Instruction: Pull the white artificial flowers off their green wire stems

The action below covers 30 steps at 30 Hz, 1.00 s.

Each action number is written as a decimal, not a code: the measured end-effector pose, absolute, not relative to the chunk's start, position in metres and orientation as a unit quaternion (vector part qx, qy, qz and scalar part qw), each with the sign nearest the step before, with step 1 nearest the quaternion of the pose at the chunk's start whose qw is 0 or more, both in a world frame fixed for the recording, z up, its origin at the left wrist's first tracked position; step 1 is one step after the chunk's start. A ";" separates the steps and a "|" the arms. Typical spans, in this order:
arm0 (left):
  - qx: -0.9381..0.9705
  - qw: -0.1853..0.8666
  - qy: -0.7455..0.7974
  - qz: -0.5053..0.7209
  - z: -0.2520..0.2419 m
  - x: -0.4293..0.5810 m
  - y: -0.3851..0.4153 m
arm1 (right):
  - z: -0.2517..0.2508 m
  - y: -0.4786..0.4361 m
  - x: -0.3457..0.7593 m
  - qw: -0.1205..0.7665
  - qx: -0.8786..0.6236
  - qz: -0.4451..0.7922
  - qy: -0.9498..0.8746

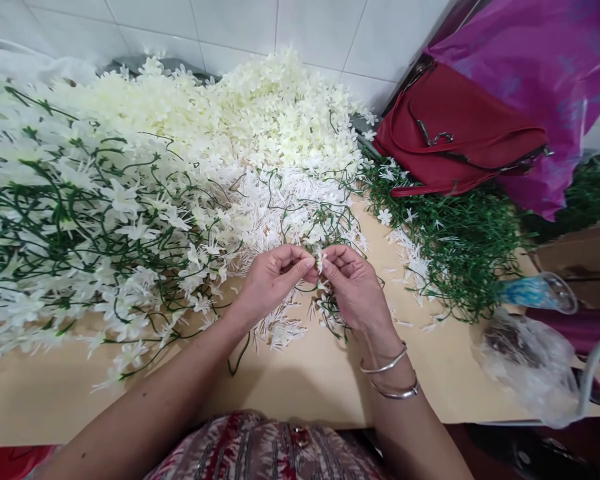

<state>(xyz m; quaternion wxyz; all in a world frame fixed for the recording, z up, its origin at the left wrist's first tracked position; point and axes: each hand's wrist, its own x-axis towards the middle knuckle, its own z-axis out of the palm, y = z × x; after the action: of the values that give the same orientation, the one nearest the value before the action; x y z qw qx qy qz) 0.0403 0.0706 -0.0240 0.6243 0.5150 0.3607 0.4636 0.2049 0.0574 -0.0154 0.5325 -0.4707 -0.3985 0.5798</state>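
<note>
Both hands meet over the front middle of the table, fingertips pinched close together. Between them is a small white artificial flower (pixel 321 261), partly hidden by the fingers. My left hand (pixel 281 277) is closed at its left side, thumb against forefinger. My right hand (pixel 351 283), with two bangles at the wrist, pinches it from the right. Beneath and around the hands lie loose white stamen pieces (pixel 280 327) and green stems (pixel 333 313). Just beyond them spreads a heap of white stamens (pixel 260 207).
Cream flower heads (pixel 280 113) are piled against the tiled wall. Stemmed white flowers (pixel 120 220) cover the left. Green stems (pixel 460 247) lie at right below a red handbag (pixel 465 127) and purple bag (pixel 545 60). A glass (pixel 540 293) and clear plastic bag (pixel 530 367) are near the right edge.
</note>
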 end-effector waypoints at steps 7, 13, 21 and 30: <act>0.503 0.637 0.361 0.459 -0.020 0.038 0.071 | -0.009 0.057 0.209 0.497 -0.464 0.617 -0.397; 0.512 0.634 0.351 0.462 -0.024 0.039 0.070 | -0.014 0.057 0.205 0.513 -0.479 0.581 -0.412; 0.515 0.622 0.358 0.469 -0.027 0.039 0.069 | -0.022 0.054 0.202 0.526 -0.489 0.540 -0.438; 0.513 0.623 0.342 0.481 -0.016 0.042 0.069 | -0.014 0.057 0.205 0.527 -0.496 0.522 -0.451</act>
<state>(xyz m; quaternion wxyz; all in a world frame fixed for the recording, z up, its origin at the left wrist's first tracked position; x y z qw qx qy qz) 0.0424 0.0695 -0.0159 0.6231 0.5127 0.3425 0.4813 0.2052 0.0575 -0.0140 0.5270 -0.4956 -0.4512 0.5225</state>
